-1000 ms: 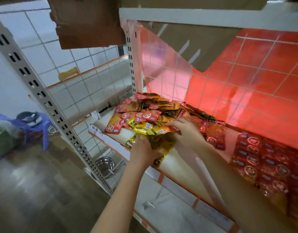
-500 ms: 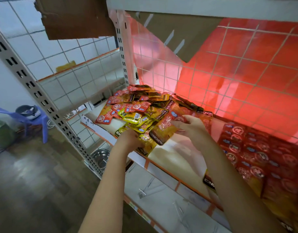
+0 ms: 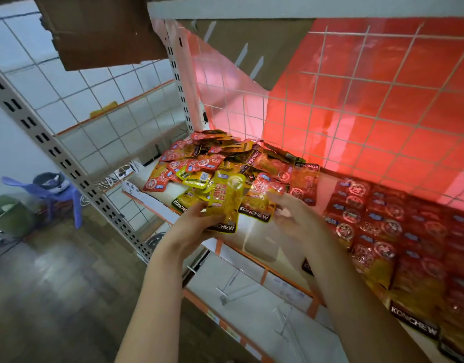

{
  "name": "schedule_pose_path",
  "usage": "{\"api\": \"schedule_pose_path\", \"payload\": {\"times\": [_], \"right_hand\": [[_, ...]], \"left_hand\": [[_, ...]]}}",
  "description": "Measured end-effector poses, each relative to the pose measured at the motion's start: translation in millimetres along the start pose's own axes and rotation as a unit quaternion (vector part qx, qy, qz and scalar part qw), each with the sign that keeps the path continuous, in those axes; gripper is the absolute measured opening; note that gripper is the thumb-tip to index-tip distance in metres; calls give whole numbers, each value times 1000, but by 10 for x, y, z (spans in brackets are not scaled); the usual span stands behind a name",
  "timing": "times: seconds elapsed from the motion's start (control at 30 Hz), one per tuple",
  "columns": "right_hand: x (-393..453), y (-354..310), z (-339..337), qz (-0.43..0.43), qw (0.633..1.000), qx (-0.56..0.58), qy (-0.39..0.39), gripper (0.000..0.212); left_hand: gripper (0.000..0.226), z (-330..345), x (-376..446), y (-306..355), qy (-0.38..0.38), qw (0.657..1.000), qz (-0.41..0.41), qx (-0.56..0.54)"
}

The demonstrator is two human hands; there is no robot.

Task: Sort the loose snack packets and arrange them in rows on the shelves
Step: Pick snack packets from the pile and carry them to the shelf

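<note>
The shelf (image 3: 254,233) runs from frame centre down to the lower right, backed by a wire grid (image 3: 356,100) over red panelling. Rows of red packets (image 3: 382,226) fill its right side — a loose pile of packets (image 3: 215,158) sits at centre, against the grid. Just below the pile, the left hand (image 3: 191,226) grips a yellow packet (image 3: 225,203) by its lower edge. Beside it, the right hand (image 3: 293,216) pinches a small clear-wrapped red packet (image 3: 276,188) at its fingertips.
</note>
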State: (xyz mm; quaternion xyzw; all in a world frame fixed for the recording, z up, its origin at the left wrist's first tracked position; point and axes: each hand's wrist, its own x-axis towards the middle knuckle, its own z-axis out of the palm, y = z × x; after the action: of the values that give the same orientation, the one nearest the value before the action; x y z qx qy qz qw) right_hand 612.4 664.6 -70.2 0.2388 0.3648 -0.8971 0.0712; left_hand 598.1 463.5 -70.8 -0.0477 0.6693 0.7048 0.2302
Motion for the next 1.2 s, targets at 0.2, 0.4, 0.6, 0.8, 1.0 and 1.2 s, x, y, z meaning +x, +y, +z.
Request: {"api": "schedule_pose_path", "payload": {"times": [0.2, 0.4, 0.6, 0.8, 1.0, 1.2], "right_hand": [[-95, 98, -129, -31, 995, -86, -47, 23], [-232, 76, -216, -99, 987, -127, -14, 21], [-452, 55, -368, -177, 956, -214, 92, 22], [-866, 194, -619, -227, 930, -224, 182, 25], [-1351, 265, -891, -237, 898, -257, 268, 20], [-1632, 329, -1114, -249, 878, -273, 303, 11]], "left_hand": [[54, 109, 44, 59, -75, 995, 58, -40], [59, 254, 351, 176, -178, 982, 59, -9], [25, 542, 681, 184, -272, 962, 6, 23], [34, 1024, 836, 93, -324, 942, 30, 87], [13, 1461, 595, -48, -366, 928, 33, 69], [13, 1703, 351, -134, -352, 933, 15, 72]]}}
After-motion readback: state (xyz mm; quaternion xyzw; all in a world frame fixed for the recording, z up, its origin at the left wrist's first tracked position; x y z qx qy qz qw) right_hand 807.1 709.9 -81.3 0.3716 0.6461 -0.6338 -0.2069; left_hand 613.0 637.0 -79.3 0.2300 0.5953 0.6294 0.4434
